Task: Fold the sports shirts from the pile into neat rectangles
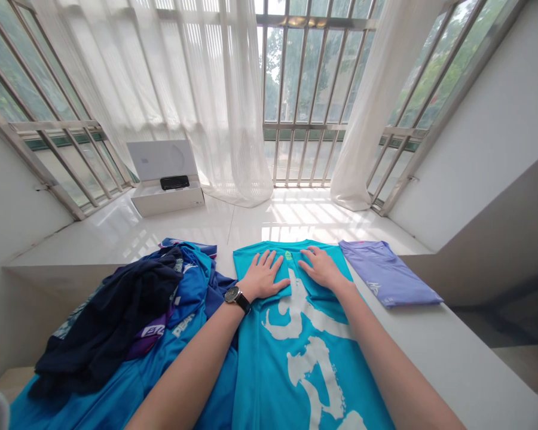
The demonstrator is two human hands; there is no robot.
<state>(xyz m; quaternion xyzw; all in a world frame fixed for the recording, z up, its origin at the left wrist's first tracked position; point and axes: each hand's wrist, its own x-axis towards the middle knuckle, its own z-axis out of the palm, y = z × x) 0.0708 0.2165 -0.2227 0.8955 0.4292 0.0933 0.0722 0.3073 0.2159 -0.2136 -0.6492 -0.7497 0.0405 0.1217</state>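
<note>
We find the turquoise T-shirt with white lettering [305, 358] lying flat on the white worktop [434, 346], its long axis running straight away from us, collar end toward the barred window [314, 89]. Our left hand [264, 276] and right hand [321, 267] rest open, palms down, on its far end, between a heap of blue garments [130, 322] and a folded lavender shirt [388, 272].

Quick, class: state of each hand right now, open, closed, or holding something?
Left hand: open, flat on the teal shirt, holding nothing.
Right hand: open, flat on the same shirt, holding nothing.
</note>
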